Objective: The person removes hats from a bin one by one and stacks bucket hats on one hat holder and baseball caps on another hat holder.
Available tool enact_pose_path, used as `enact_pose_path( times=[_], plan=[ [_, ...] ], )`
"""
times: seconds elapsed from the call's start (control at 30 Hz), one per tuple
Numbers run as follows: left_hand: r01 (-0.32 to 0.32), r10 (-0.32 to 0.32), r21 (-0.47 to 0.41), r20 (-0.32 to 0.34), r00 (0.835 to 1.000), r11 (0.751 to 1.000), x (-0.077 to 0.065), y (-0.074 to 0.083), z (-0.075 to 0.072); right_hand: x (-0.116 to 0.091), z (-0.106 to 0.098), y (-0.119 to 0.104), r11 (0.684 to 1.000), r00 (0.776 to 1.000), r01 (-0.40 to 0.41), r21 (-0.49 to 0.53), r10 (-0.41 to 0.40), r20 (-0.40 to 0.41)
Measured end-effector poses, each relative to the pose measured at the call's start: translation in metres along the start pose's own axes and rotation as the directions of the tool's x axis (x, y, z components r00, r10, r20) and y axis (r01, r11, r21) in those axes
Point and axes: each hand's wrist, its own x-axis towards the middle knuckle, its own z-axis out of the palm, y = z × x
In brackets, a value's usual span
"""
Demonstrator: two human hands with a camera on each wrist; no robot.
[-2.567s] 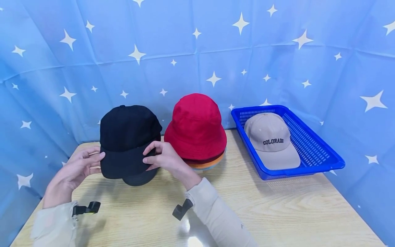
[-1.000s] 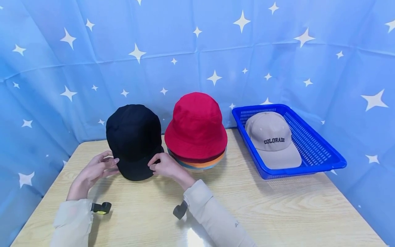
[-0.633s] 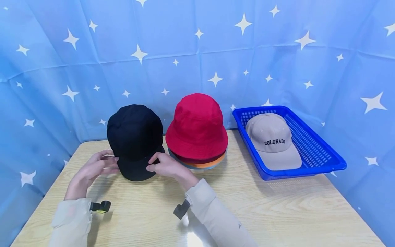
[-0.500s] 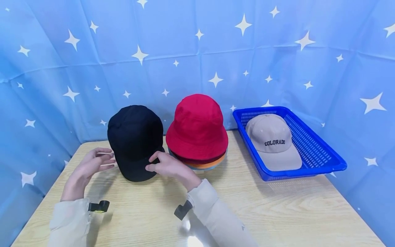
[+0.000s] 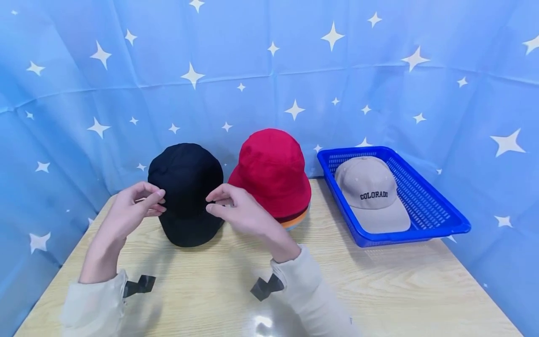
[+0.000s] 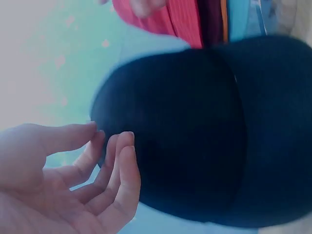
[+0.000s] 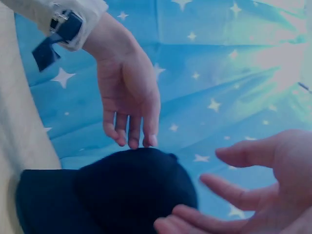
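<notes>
A black cap [image 5: 189, 187] stands on the table at the left, crown up and brim toward me, overlapping a cap beneath it that is now hidden. My left hand [image 5: 128, 208] is at the left of its crown, fingers loosely bent; in the left wrist view the fingertips [image 6: 127, 139] overlap the dark crown [image 6: 185, 131]. On the other side, my right hand [image 5: 248, 213] hovers, thumb and fingers apart with nothing between them, as the right wrist view shows. Immediately right of the cap, a red bucket hat [image 5: 271, 173] tops a stack with maroon, orange and light blue brims.
A blue mesh basket [image 5: 429, 210] at the back right holds a beige cap [image 5: 370, 187] lettered COLORADO. Blue curtains [image 5: 236, 37] with white stars enclose the wooden table [image 5: 379, 290] at the back and sides. Dark straps [image 5: 267, 286] hang from both wrists.
The black cap came down over another dark cap, whose brim showed below it earlier. Both hands then left its brim and rose beside the crown. Basket and bucket hats stayed put.
</notes>
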Motion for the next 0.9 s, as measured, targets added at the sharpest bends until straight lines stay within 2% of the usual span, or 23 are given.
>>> enact_pose_path(
  times=[0.13,0.23,0.3,0.4,0.57,0.7,0.8,0.9],
  plan=[
    [-0.085,0.087,0.023,-0.082,0.993,0.996,-0.010,0.020,0.014,-0.010,-0.018,0.000,0.994,0.995,0.080,0.077,-0.075,-0.067],
    [-0.153,0.150,-0.012,-0.125,0.981,0.988,-0.016,0.034,0.030,-0.018,-0.037,0.003,0.983,0.983,0.136,0.120,-0.118,-0.142],
    [-0.191,0.182,-0.061,-0.133,0.974,0.980,-0.018,0.043,0.046,-0.024,-0.054,0.006,0.978,0.972,0.165,0.126,-0.139,-0.192],
    [-0.250,0.239,-0.081,-0.129,0.962,0.965,-0.017,0.052,0.077,-0.037,-0.084,0.012,0.976,0.954,0.185,0.111,-0.151,-0.260],
    [-0.320,0.318,-0.046,-0.053,0.947,0.946,-0.015,0.068,0.130,-0.064,-0.139,0.025,0.985,0.908,0.156,0.071,-0.115,-0.403],
    [-0.307,0.312,-0.094,0.052,0.949,0.947,-0.013,0.084,0.164,-0.089,-0.178,0.039,0.993,0.858,0.117,0.014,-0.094,-0.504],
    [-0.292,0.308,-0.139,0.110,0.945,0.946,-0.009,0.093,0.187,-0.107,-0.206,0.050,0.991,0.835,0.123,0.058,-0.072,-0.545],
    [-0.269,0.299,-0.191,0.149,0.943,0.944,-0.006,0.100,0.208,-0.122,-0.234,0.065,0.972,0.826,0.166,0.169,-0.044,-0.562]
  ],
)
